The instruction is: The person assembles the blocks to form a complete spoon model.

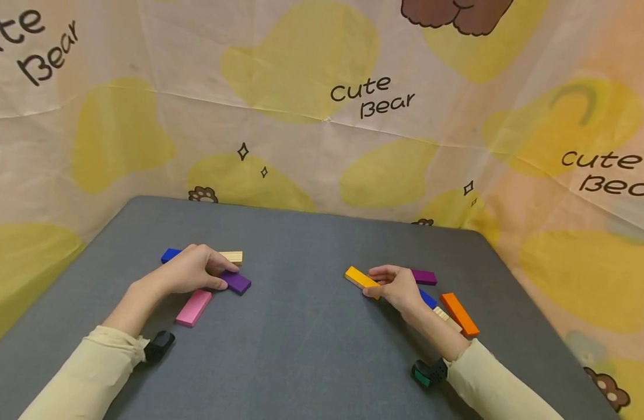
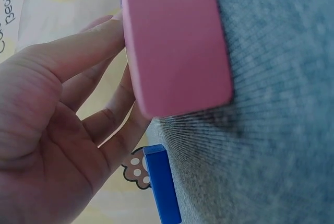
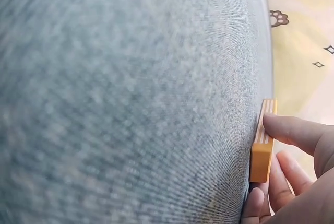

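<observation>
Left hand [image 1: 196, 269]: thumb and fingers pinching violet block [image 1: 238, 283], projecting rightward. Right hand [image 1: 399, 289]: pinching yellow block [image 1: 359, 277], projecting leftward, long axis far-left to near-right. Both blocks well apart across bench [image 1: 296, 338]. Pink block [image 1: 194, 308]: nearest left hand.

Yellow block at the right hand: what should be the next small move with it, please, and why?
Probably the right hand should slide the yellow block a little toward the purple block at the left hand. Its thumb and fingers already pinch the yellow block, and the table between these two blocks looks bare.
</observation>
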The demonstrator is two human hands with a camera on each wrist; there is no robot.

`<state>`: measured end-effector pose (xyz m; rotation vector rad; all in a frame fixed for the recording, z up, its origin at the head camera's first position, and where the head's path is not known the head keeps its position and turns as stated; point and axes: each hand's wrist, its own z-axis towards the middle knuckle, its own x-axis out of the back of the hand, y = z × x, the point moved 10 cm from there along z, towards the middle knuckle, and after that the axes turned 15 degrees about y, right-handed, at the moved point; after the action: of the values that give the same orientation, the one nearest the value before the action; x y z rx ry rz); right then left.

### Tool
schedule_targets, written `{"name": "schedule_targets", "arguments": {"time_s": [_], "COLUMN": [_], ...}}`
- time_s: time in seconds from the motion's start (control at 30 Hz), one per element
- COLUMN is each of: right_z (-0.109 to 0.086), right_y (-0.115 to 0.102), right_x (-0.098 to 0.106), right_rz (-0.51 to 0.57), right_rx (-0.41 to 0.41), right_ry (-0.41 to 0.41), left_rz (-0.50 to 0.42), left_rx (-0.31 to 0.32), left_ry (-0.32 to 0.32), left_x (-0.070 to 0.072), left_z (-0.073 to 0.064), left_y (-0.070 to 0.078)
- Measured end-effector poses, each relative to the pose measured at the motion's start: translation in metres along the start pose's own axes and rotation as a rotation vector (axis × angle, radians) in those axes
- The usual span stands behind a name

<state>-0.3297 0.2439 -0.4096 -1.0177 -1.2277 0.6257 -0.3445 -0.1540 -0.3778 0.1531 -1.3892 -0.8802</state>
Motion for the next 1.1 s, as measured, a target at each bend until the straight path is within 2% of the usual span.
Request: {"name": "schedule_targets", "arguments": {"time_s": [0.5, 0.77, 0.93, 1.1], "right_z": [0.001, -0.001, -0.013, -0.035], "right_y": [-0.003, -0.002, -0.007, -0.017], "right_x": [0.006, 0.008, 0.003, -0.014], "right_rz": [-0.036, -0.038, -0.019, 0.057], "right_rx": [0.025, 0.011, 0.009, 0.01], "right_ry": [0.02, 0.038, 0.063, 0.034], "left_rz": [0.004, -0.001, 0.006, 0.008], "left_rx": [-0.008, -0.004, -0.003, 0.003], "left_ry": [-0.015, -0.021, -0.019, -0.017], "left_x": [-0.004, -0.005, -0.004, -0.002], "left_z": [0.005, 0.006, 0.004, 0.001], "left_y": [0.007, 0.008, 0.005, 0.001]}}
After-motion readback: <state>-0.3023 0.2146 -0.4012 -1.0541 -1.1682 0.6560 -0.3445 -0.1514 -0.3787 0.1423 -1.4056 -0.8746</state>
